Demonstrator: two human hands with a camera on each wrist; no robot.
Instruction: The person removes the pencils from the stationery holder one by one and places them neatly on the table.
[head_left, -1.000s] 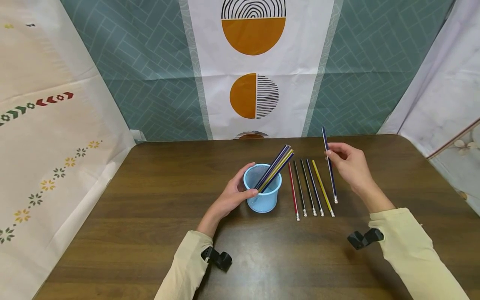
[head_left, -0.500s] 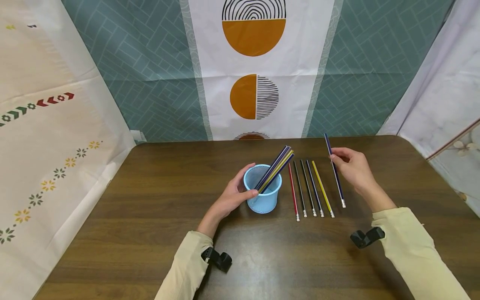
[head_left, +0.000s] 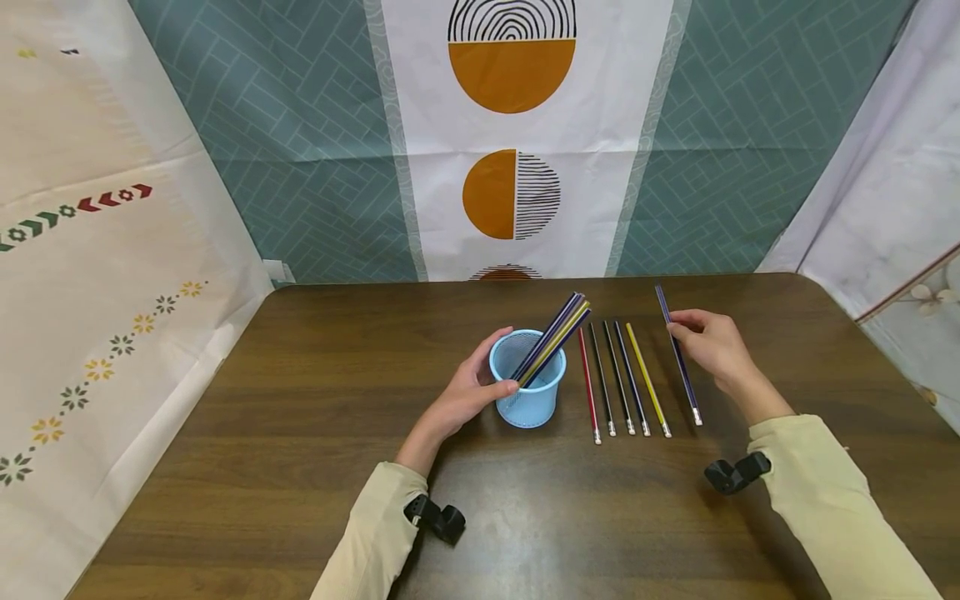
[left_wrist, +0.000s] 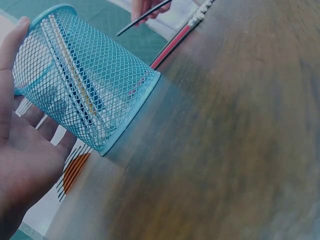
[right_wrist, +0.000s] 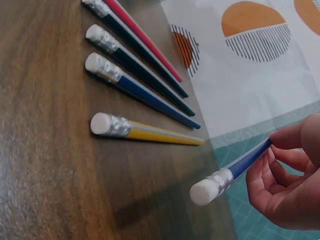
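My left hand (head_left: pixel 471 390) grips a light blue mesh pencil cup (left_wrist: pixel 95 75) by its side, thumb near the rim. Several pencils (head_left: pixel 553 337), blue and yellow among them, lean to the right inside the cup. Between thumb and fingers, my right hand (head_left: pixel 712 346) pinches a blue pencil (right_wrist: pixel 245 162); its white eraser end points toward me, and in the right wrist view it hovers over the table. Left of that pencil lies a row of pencils on the table: a red pencil (head_left: pixel 587 379), dark ones, a blue one and a yellow pencil (right_wrist: pixel 155 132), erasers toward me.
The brown wooden table (head_left: pixel 300 433) ends at a patterned cloth backdrop (head_left: pixel 330 150). White cloths hang at the left and right sides. A black camera mount (head_left: pixel 435 518) sits on each wrist.
My right hand has moved right and toward me, lowering the blue pencil beside the yellow one at the row's right end. My left hand and the cup have stayed in place.
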